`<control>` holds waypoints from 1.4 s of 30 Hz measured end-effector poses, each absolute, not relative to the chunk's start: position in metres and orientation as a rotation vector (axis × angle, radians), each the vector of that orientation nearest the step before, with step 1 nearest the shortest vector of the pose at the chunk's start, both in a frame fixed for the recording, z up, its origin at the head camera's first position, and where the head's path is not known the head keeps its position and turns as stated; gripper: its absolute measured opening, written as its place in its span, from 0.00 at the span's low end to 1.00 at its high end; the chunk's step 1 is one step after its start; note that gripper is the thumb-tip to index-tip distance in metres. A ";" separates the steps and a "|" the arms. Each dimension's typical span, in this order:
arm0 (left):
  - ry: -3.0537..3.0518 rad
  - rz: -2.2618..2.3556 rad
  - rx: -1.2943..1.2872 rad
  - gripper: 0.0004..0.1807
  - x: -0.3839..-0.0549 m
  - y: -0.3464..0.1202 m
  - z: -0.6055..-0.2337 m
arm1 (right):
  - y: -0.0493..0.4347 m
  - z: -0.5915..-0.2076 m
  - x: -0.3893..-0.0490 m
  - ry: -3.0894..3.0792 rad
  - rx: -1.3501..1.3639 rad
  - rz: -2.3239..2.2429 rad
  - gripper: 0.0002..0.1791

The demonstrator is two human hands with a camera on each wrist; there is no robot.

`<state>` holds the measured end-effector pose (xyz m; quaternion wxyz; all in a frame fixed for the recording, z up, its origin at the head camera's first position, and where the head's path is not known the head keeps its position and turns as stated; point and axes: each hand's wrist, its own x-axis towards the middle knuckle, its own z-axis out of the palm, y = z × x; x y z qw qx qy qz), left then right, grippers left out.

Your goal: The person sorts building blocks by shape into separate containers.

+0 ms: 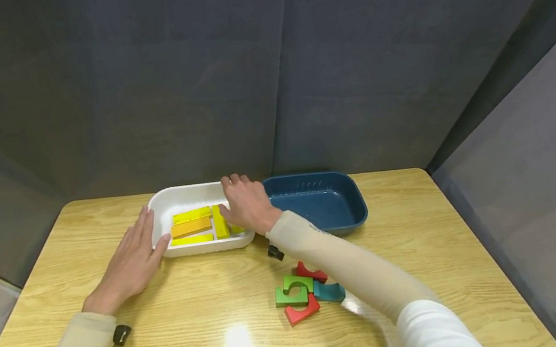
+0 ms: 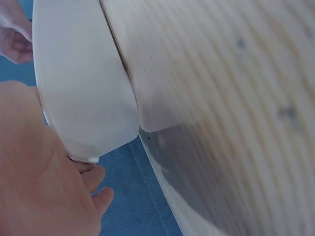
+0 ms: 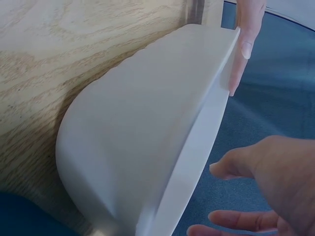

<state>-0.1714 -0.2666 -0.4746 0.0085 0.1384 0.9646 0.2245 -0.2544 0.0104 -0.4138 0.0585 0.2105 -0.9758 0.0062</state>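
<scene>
A white tray [image 1: 190, 248] stands toward the back of the table, with several yellow blocks [image 1: 191, 215] and one orange-yellow block [image 1: 191, 227] lying flat in it. My left hand [image 1: 128, 260] is at the tray's left end, fingers straight along the rim and thumb near the front corner. In the left wrist view, the left hand [image 2: 44, 177] has its fingertips partly hidden behind the tray wall. Over the tray's right end reaches my right hand [image 1: 248, 204], covering part of a yellow block. The right wrist view shows the right hand [image 3: 266, 182] with thumb and fingers apart and nothing between them.
A dark blue tray [image 1: 359, 209] stands right beside the white one. Nearer the front lie several arch-shaped blocks: red [image 1: 302, 311], green [image 1: 291, 298] and a teal one [image 1: 329, 292], partly under the right forearm. Dark curtains [image 1: 181, 80] hang behind the table [image 1: 184, 344].
</scene>
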 end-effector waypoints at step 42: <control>3.006 0.705 0.423 0.46 -0.173 -0.266 -0.475 | 0.049 -0.391 -0.225 -2.890 0.802 0.129 0.29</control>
